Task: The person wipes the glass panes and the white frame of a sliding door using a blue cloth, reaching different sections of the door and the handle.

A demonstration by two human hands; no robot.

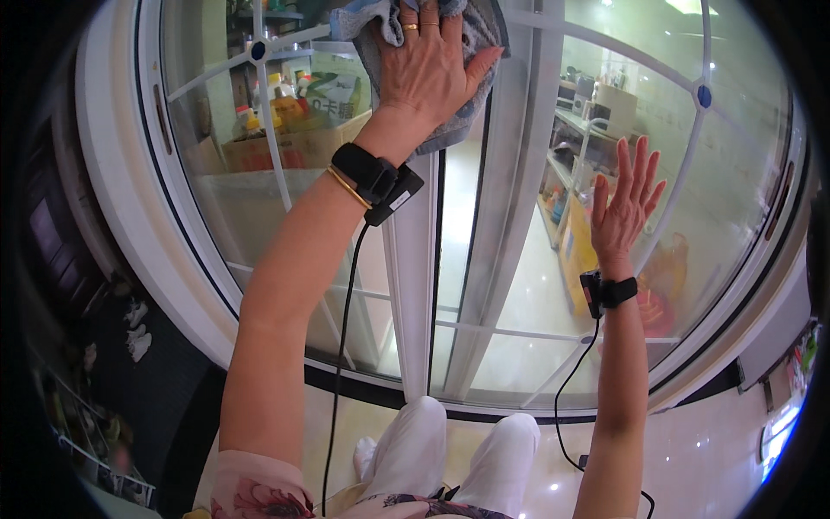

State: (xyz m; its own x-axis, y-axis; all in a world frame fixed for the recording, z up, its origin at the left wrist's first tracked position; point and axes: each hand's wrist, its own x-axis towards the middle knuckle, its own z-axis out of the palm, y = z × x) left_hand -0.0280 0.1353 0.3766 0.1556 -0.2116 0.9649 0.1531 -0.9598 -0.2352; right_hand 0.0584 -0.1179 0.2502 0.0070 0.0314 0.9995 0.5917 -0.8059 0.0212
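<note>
My left hand [421, 74] lies over a grey patterned cloth [447, 136] at the top middle, pressing it against the sliding glass door. Parts of the cloth bunch up around the fingers, and its upper end runs out of the picture. Behind the cloth are the white door stile [412, 272] and part of the left glass pane [311, 214]. My right hand [622, 207] is bare, its fingers spread and pointing up, in front of the right glass pane [674, 156]. Whether the palm touches the glass I cannot tell.
Black cables [347, 324] hang from wrist-worn devices [392, 194] on both arms. Through the glass show a cardboard box [311, 143] with bottles and a white shelf rack [570, 156]. White shoes [137, 340] and a wire rack [110, 470] are at the left.
</note>
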